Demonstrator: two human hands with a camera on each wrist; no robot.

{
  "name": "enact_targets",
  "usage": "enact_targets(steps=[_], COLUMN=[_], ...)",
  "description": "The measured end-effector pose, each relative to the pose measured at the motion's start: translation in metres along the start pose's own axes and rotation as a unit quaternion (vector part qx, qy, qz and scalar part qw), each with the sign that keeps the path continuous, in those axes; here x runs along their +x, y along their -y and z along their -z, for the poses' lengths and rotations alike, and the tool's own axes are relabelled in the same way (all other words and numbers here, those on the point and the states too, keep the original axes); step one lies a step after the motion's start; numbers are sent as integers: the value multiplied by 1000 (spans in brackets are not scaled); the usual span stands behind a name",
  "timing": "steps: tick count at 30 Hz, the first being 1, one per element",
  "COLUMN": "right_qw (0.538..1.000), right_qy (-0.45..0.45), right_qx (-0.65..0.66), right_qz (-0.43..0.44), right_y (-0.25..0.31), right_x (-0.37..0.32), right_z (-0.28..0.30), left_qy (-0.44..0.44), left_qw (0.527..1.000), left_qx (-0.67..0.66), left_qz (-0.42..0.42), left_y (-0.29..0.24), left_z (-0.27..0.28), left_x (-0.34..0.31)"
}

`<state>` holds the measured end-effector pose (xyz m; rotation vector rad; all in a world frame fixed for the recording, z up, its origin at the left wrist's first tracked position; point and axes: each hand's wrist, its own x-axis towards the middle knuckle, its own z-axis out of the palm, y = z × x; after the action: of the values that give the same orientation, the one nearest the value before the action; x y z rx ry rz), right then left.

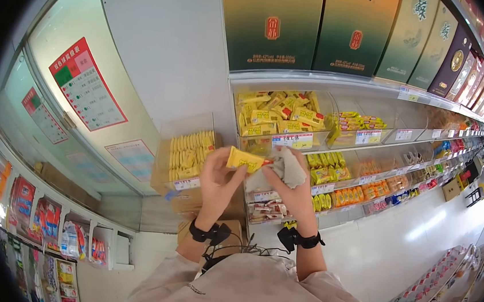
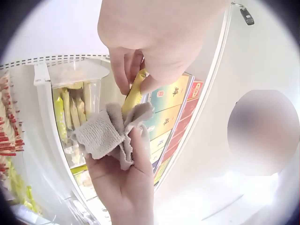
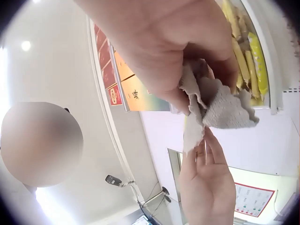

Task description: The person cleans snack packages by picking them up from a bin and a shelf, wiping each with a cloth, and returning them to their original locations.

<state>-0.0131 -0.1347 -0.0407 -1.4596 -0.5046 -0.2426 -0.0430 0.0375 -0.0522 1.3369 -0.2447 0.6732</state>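
Note:
In the head view a small yellow packet (image 1: pixel 245 160) is pinched between the thumb and fingers of the left hand (image 1: pixel 219 178). The right hand (image 1: pixel 296 193) grips a crumpled grey cloth (image 1: pixel 289 168), which touches the packet's right end. In the left wrist view the left hand (image 2: pixel 161 42) holds the yellow packet (image 2: pixel 134 96) above the cloth (image 2: pixel 105 133), with the right hand (image 2: pixel 123 187) under it. In the right wrist view the cloth (image 3: pixel 229 105) hangs from the right hand (image 3: pixel 173 51), and the left hand (image 3: pixel 208 187) reaches its lower edge.
Behind the hands, a bin of yellow packets (image 1: pixel 280 114) sits on the shelf, beside a box of upright packets (image 1: pixel 190 155) on the left. Large green and orange boxes (image 1: pixel 270 27) stand on the top shelf. Hanging bags (image 1: pixel 46 214) line the lower left.

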Motion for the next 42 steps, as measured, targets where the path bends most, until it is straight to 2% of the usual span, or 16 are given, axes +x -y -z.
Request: enact_targets(steps=[2, 4, 5, 8, 10, 12, 15, 18, 21, 25, 28, 29, 33, 35, 39, 42], right_qw=[999, 996, 995, 991, 983, 960, 933, 931, 943, 950, 904, 913, 912, 905, 945, 953], right_qy=[-40, -63, -68, -87, -104, -121, -195, -272, -244, -153, -100, -108, -246, -316, -274, -265], right_qx=[-2, -24, -26, -29, -90, -207, -232, -166, -163, -220, -390, -376, -281, -213, -120, -118], right_qz=[20, 62, 68, 93, 118, 145, 192, 181, 156, 161, 144, 114, 170, 190, 132, 93], right_y=[8, 0, -2, -8, -11, -15, -26, -25, -26, -19, -27, -24, -27, -29, -12, -9], right_x=[14, 33, 42, 66, 86, 101, 104, 85, 75, 96, 112, 110, 94, 79, 47, 31], right_z=[4, 6, 7, 6, 7, 12, 19, 25, 32, 35, 37, 41, 49, 47, 40, 36], left_qy=[-4, 11, 22, 14, 13, 48, 147, 153, 86, 118, 174, 194, 181, 190, 194, 163], left_qw=[990, 930, 915, 915, 862, 819, 811, 800, 866, 840, 829, 829, 843, 818, 749, 761], left_qx=[120, 320, 363, 328, 413, 485, 500, 514, 418, 426, 425, 425, 442, 474, 557, 573], left_qz=[-69, -181, -175, -233, -295, -302, -265, -270, -260, -315, -319, -307, -245, -265, -301, -255], left_y=[-5, 3, 0, 15, 16, 15, 39, 37, 28, 30, 31, 33, 27, 35, 49, 50], left_z=[-12, -14, -20, -45, -56, -63, -65, -66, -71, -69, -76, -75, -76, -74, -75, -82], left_x=[10, 20, 20, 35, 48, 57, 68, 69, 71, 77, 78, 79, 81, 83, 96, 102])
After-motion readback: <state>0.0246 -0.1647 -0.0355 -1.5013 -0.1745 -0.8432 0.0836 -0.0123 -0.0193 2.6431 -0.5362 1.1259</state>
